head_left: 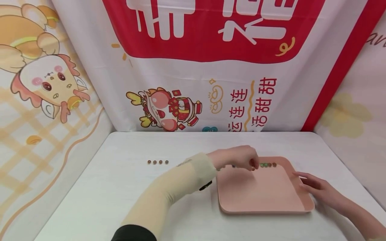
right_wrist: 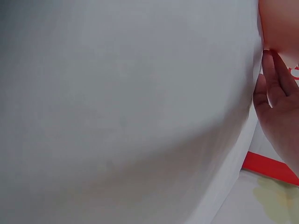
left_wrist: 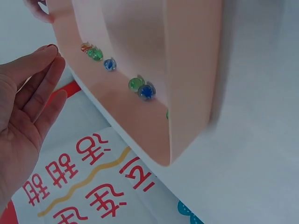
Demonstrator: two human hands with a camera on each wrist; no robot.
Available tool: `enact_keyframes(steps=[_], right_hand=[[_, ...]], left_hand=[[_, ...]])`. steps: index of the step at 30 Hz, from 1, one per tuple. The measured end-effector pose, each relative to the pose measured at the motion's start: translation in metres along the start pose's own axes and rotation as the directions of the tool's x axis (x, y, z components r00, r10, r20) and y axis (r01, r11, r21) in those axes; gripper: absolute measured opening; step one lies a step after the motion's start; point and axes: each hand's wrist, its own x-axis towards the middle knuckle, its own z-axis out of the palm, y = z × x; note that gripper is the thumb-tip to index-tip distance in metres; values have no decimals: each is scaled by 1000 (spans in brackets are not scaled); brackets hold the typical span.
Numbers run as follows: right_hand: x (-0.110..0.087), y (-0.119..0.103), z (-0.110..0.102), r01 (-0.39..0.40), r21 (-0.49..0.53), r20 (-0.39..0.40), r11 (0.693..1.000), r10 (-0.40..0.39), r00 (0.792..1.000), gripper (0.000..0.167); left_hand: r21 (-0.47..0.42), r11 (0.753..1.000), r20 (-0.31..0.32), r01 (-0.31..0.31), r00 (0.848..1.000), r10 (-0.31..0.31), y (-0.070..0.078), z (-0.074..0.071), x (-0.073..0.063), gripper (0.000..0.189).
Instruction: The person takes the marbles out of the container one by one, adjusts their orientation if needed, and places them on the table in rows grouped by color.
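My left hand (head_left: 245, 157) reaches over the far side of a pink tray (head_left: 268, 194). Between its thumb and index finger it pinches a small reddish marble (head_left: 253, 168), mostly covered by the fingertips in the left wrist view. Glass marbles lie along the tray's far wall, among them a green marble (left_wrist: 96, 55), a blue-and-clear marble (left_wrist: 110, 64) and a dark blue marble (left_wrist: 146, 92). My right hand (head_left: 322, 192) rests at the tray's right side, its extended fingers (right_wrist: 275, 79) touching the wall near the rim.
Several brown-looking marbles (head_left: 161, 162) stand in a spaced row on the white table (head_left: 99, 201), left of the tray. A printed cloth backdrop (head_left: 193, 77) rises behind the table, with patterned side walls left and right. My left sleeve (head_left: 178, 180) crosses the table's middle.
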Motion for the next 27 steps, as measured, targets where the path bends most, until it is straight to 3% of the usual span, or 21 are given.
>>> enact_keyframes(steps=[4,9,12,18,27], right_hand=[[0,1,0,2,14,6,1000,-2,1000,49],[1,4,-1,58,5,-14,998,-58,998,45],[1,3,-1,33,-8,-8,999,-33,999,46],[1,1,-1,-25,-7,18,1000,25,1000,50],[1,2,-2,22,8,8,1000,-22,1000,49]], left_hand=[[-69,998,-18,-5,1000,3,-8,-3,-14,18],[-104,991,-71,-86,994,78,-21,-9,-35,16],[-97,987,-99,-124,989,115,-28,-12,-49,16],[-93,987,-127,-131,985,119,-36,-16,-74,16],[-135,982,-177,-131,978,106,-54,-17,-111,15]])
